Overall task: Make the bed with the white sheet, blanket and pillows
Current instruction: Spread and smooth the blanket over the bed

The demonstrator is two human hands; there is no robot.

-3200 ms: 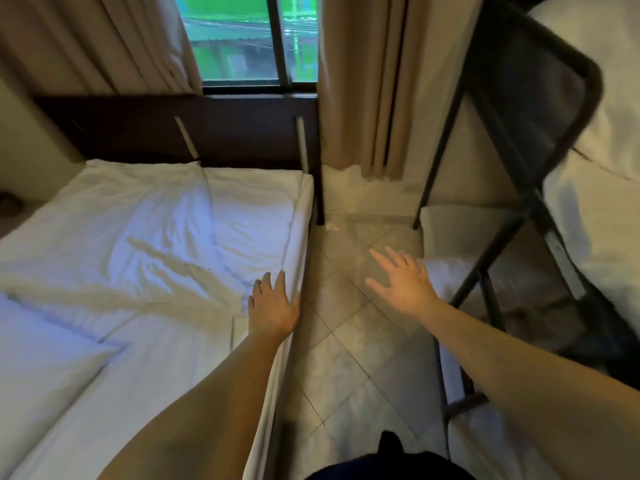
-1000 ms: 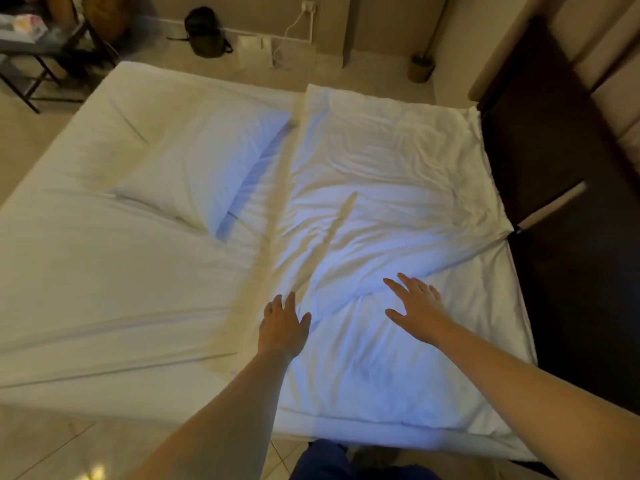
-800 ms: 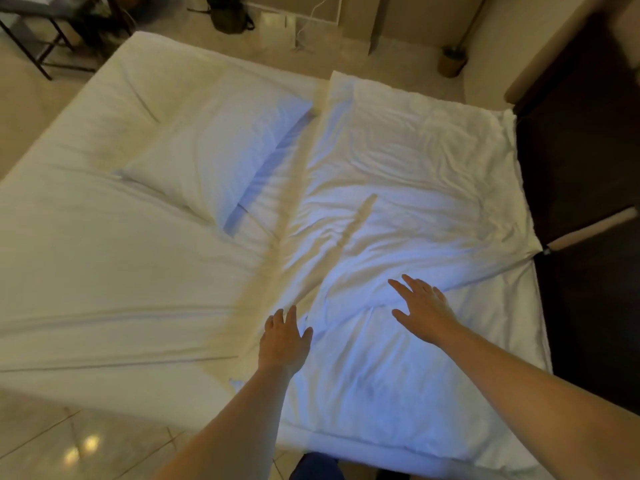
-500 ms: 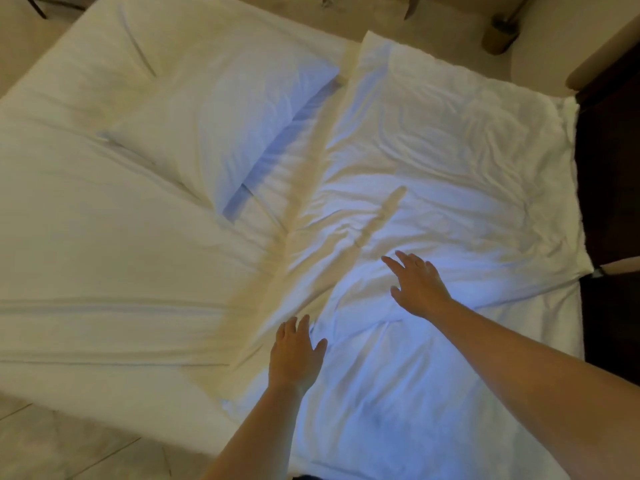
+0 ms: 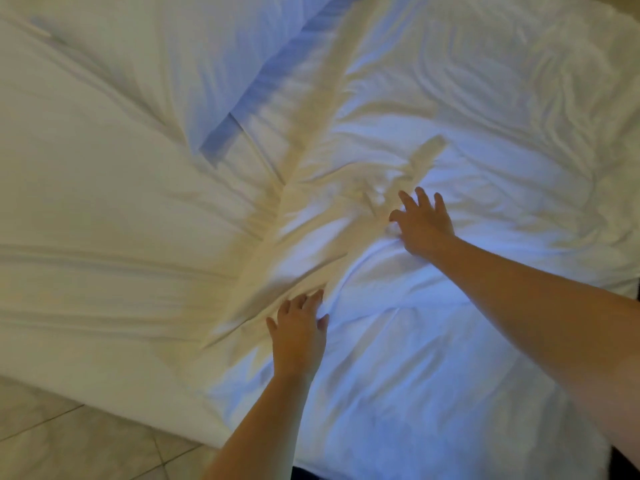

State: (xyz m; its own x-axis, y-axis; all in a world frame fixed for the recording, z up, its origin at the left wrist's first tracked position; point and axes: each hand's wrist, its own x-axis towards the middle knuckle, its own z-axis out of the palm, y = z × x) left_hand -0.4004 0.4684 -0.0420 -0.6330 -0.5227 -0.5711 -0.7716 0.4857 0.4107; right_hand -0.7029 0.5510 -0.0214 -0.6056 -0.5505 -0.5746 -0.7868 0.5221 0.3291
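Observation:
A white sheet covers the bed below me. On it, to the right, lies a rumpled white blanket with its creased edge running through the middle. A white pillow rests at the upper left. My left hand lies flat on the bedding at the blanket's near edge, fingers spread. My right hand is further in, fingers spread and curled onto the blanket's folds, its thumb pressing into the cloth. I cannot tell whether it has pinched any fabric.
The tiled floor shows at the lower left beside the bed's near edge. A dark strip, partly hidden, sits at the lower right corner.
My view has dropped closer to the bed. Both hands have come down onto the bedding, the right one moving onto the blanket's creased edge; the room beyond has left the frame.

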